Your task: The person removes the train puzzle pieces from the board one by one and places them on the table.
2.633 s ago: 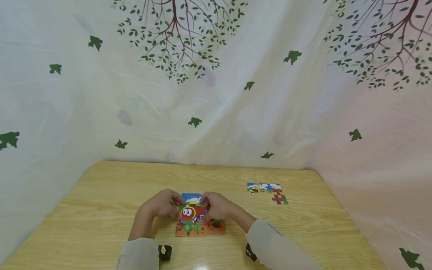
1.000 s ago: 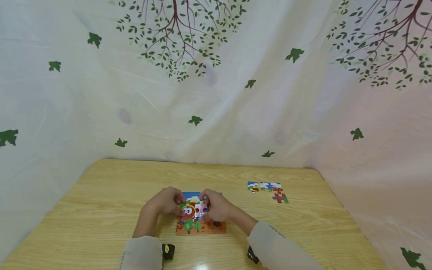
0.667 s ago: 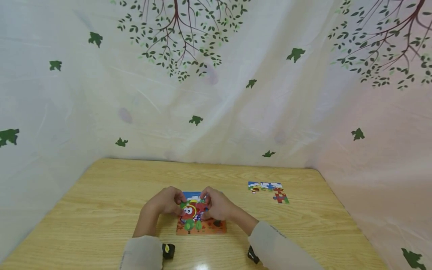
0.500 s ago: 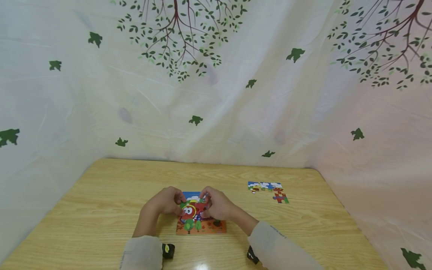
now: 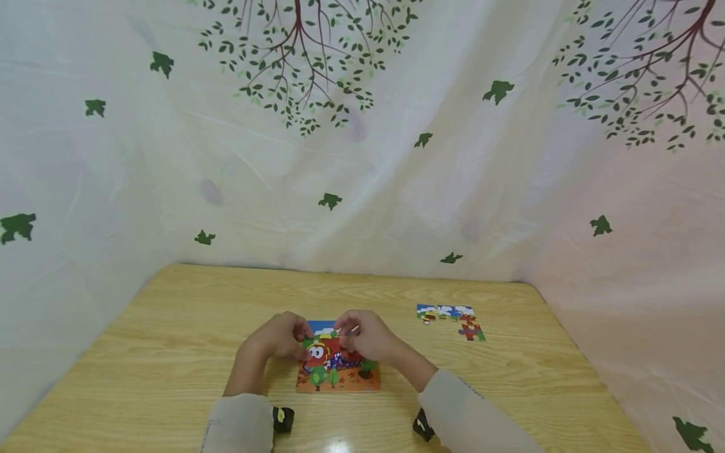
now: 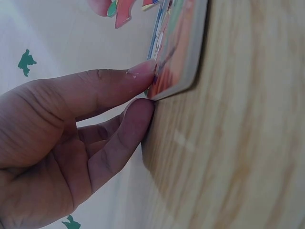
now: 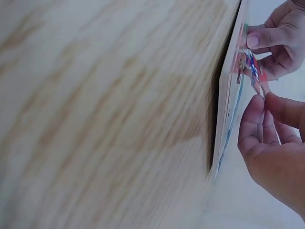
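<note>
A square picture puzzle board [image 5: 340, 384] lies flat on the table, showing a red cartoon figure with big white eyes, green trees and orange ground. My left hand [image 5: 277, 336] is at its left side. In the left wrist view, the thumb [image 6: 140, 71] lies on the board's face and a curled fingertip [image 6: 138, 107] sits against its edge. Just above the board's upper right part, my right hand [image 5: 370, 336] pinches a red puzzle piece [image 7: 262, 78] between thumb and fingertips. The right fingers hide part of the piece and of the picture in the head view.
Several joined puzzle pieces [image 5: 444, 311] with blue sky and clouds lie at the back right, with a red and green piece [image 5: 471, 331] below them. Black wrist units [image 5: 283, 419] sit under both sleeves. A leaf-printed curtain [image 5: 362, 226] surrounds the wooden table [image 5: 198, 314].
My right hand has risen slightly from the picture, uncovering more of its lower right. The piece flashed with glare a second ago and now shows red. The left hand has stayed nearly still.
</note>
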Tool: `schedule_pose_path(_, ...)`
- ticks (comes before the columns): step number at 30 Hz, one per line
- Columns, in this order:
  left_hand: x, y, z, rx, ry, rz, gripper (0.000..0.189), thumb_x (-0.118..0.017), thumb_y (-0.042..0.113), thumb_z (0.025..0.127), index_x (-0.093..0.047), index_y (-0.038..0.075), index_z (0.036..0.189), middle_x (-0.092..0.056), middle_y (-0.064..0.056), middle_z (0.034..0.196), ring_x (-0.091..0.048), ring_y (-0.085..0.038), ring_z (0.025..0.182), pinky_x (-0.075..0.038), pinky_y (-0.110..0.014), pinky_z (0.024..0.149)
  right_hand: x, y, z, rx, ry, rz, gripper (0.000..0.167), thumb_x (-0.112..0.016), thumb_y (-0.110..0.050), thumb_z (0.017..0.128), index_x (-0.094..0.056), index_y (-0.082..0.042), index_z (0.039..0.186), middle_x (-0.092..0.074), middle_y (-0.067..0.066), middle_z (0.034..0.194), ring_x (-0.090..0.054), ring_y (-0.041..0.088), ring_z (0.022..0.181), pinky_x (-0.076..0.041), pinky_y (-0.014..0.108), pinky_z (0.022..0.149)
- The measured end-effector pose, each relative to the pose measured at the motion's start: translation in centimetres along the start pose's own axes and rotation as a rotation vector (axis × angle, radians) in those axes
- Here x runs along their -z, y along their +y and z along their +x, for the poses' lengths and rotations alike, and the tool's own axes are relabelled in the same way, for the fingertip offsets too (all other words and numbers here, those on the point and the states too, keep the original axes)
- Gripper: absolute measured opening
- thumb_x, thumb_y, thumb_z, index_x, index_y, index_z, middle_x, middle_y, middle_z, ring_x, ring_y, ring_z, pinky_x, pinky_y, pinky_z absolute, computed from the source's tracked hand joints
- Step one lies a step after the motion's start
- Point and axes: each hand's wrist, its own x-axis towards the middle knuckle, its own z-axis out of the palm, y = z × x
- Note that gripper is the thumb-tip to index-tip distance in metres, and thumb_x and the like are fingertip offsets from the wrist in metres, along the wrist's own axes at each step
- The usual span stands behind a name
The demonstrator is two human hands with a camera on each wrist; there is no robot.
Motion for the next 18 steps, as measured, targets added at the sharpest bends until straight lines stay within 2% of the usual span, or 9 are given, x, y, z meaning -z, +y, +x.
schedule_pose_path(10, 0.1, 0.0, 0.0, 0.002, 0.003, 0.003, 0.027, -0.089, 0.003, 0.076, -0.071, 0.010, 0.095, -0.062, -0.003, 0.091, -0.055, -0.020, 0.087, -0.050, -0.037, 0.079, 1.0, 0.3, 0.0, -0.017, 0.018, 0.071, 0.022, -0.061, 0.008, 0.096, -0.067, -0.001, 0.116, -0.064, 0.011, 0.099, -0.068, 0.022, 0.085, -0.059, 0.037, 0.076)
schedule_pose_path(18, 0.0, -0.1, 0.0, 0.003, -0.003, 0.007, 0.027, -0.088, 0.003, 0.077, -0.072, 0.010, 0.097, -0.061, -0.004, 0.093, -0.055, -0.021, 0.089, -0.050, -0.038, 0.081, 2.6, 0.8, -0.6, -0.016, 0.066, 0.070, 0.021, -0.063, 0.002, 0.099, -0.067, -0.001, 0.119, -0.063, 0.013, 0.106, -0.067, 0.021, 0.088, -0.059, 0.039, 0.078)
